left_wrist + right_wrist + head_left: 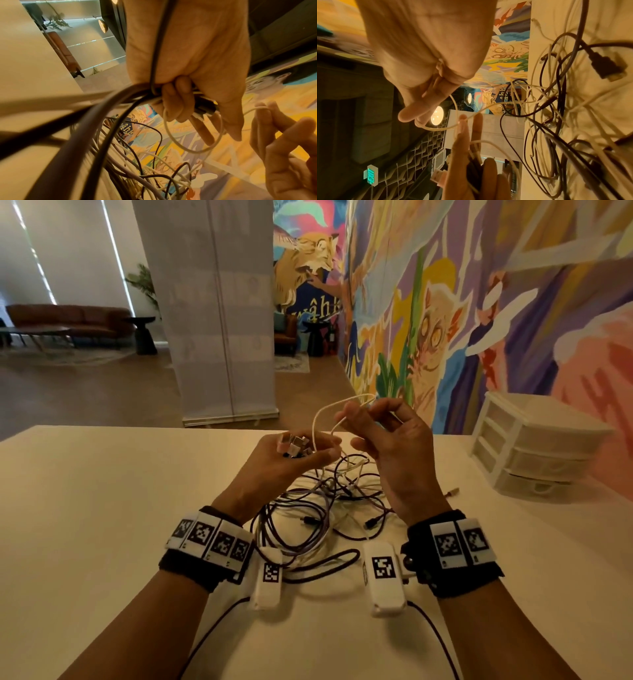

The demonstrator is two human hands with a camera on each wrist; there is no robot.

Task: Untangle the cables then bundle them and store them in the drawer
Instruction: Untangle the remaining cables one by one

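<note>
A tangle of black, purple and white cables point(318, 508) lies on the pale table point(102, 508) between my wrists. My left hand point(305, 448) is raised just above it and grips a bunch of cable plugs point(294, 445); in the left wrist view the left hand point(181, 100) has its fingers curled round several cable ends. My right hand point(359, 414) is higher, next to the left, and pinches a thin white cable point(322, 412) that loops up from the left hand. The right wrist view shows the white cable point(436, 128) running from my right hand's fingers point(407, 116) to the left hand's fingertips point(464, 121).
A white three-drawer unit point(531, 446) stands at the table's right, all drawers closed, against the painted wall. A loose plug point(452, 492) lies on the table between it and my right hand. A black flat plug point(607, 65) lies in the pile. The table's far edge point(137, 428) is behind the hands.
</note>
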